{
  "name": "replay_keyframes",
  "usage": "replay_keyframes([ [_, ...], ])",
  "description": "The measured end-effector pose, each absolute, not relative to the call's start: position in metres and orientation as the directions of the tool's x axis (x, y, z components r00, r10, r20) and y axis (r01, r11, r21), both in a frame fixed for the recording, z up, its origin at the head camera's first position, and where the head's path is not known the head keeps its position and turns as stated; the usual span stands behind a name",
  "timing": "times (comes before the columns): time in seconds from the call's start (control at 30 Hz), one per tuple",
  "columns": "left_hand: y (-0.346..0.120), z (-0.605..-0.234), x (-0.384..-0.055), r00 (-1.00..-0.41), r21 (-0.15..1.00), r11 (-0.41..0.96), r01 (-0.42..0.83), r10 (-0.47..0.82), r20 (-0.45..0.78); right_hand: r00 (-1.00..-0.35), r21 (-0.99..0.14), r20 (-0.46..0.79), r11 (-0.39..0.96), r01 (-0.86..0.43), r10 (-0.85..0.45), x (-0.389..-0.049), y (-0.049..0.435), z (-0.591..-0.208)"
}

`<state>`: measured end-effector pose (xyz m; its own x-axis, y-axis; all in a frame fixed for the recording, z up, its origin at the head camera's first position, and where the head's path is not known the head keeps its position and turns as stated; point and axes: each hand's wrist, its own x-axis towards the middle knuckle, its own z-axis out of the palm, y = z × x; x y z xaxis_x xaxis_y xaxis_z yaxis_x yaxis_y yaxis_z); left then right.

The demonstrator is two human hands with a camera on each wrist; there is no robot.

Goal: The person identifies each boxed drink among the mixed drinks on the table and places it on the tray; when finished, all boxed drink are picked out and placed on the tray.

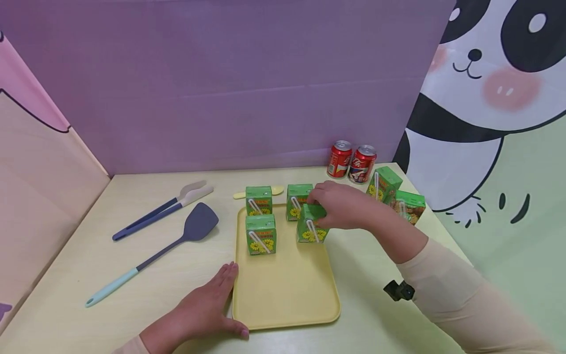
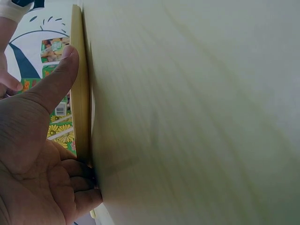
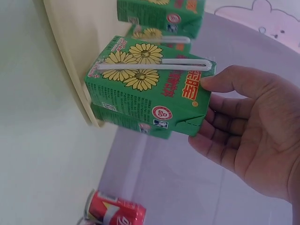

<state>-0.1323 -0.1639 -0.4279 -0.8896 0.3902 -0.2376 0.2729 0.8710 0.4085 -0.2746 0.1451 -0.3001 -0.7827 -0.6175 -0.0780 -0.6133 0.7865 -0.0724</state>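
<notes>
My right hand (image 1: 342,204) pinches the top of a green drink carton (image 1: 311,232) with a straw on its front, at the tray's right side. Thumb and fingertips grip the carton's upper end in the right wrist view. Behind it is another green carton (image 1: 295,209). Two more, a rear carton (image 1: 259,196) and a nearer carton (image 1: 261,241), stand upright along the left side of the yellow tray (image 1: 285,295). My left hand (image 1: 203,305) lies against the tray's near left edge, fingers extended along the side and thumb at the front corner.
Right of the tray are a standing green carton (image 1: 386,182) and a tilted one (image 1: 411,204). Two red cans (image 1: 339,160) stand at the back. To the left lie a turner (image 1: 199,223) and blue-handled tongs (image 1: 163,214). A yellow utensil (image 1: 277,190) lies behind the tray.
</notes>
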Motion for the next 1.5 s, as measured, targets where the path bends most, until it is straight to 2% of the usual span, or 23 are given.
replay_keyframes([
  [0.43, -0.163, -0.425, -0.132, -0.891, 0.408, 0.868, 0.283, 0.395, -0.225, -0.711, -0.064, -0.082, 0.716, -0.695, -0.698, -0.276, 0.126, -0.313],
  [0.67, -0.161, -0.425, -0.132, -0.893, 0.412, 0.872, 0.264, 0.383, -0.239, -0.719, -0.044, -0.137, 0.729, -0.683, -0.682, -0.275, 0.122, -0.308],
  [0.83, -0.161, -0.425, -0.132, -0.894, 0.412, 0.873, 0.259, 0.379, -0.24, -0.718, -0.111, -0.159, 0.735, -0.668, -0.677, -0.278, 0.128, -0.307],
  [0.97, -0.161, -0.425, -0.132, -0.893, 0.408, 0.875, 0.261, 0.379, -0.242, -0.751, -0.158, -0.152, 0.766, -0.623, -0.642, -0.282, 0.144, -0.302],
  [1.3, -0.162, -0.428, -0.131, -0.892, 0.399, 0.878, 0.264, 0.38, -0.244, -0.876, -0.15, -0.084, 0.875, -0.461, -0.476, -0.292, 0.209, -0.279],
  [1.5, -0.163, -0.428, -0.132, -0.893, 0.408, 0.878, 0.249, 0.372, -0.255, -0.919, -0.168, -0.069, 0.912, -0.373, -0.389, -0.296, 0.255, -0.277],
])
